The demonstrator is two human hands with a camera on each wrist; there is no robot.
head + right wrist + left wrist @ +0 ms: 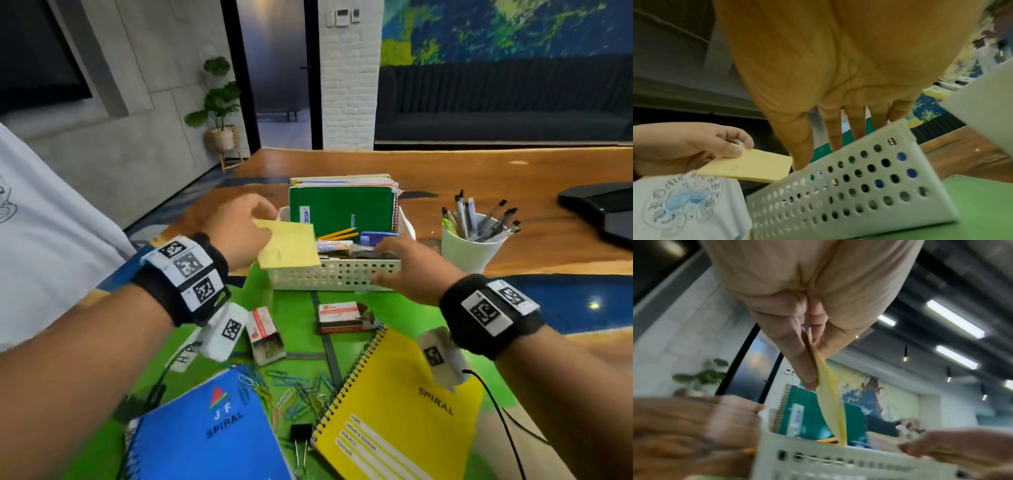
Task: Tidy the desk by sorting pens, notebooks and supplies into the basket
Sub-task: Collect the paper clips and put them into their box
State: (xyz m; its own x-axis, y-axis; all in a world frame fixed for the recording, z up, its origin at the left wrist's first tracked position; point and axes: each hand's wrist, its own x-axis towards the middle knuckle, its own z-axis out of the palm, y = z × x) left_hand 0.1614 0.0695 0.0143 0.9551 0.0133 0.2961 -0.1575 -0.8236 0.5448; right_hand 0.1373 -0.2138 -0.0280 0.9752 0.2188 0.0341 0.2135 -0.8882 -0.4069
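Note:
A white perforated basket [329, 274] stands on the green mat, holding an upright green notebook [339, 209], pencils and small supplies. My left hand [239, 229] pinches a yellow sticky-note pad [287, 245] between thumb and fingers, over the basket's left front corner. The left wrist view shows the pad [830, 395] edge-on, hanging down toward the basket [838, 467]. My right hand [407, 263] reaches over the basket's front right rim with straight fingers [857, 126] pointing into it, thumb by the front wall [849, 186]. It holds nothing that I can see.
On the mat near me lie a blue spiral notebook [209, 431], a yellow spiral notebook [400, 411], loose paper clips [294, 394], a binder clip [301, 442] and two small boxes [265, 335] [340, 317]. A white cup of pens [469, 240] stands right of the basket.

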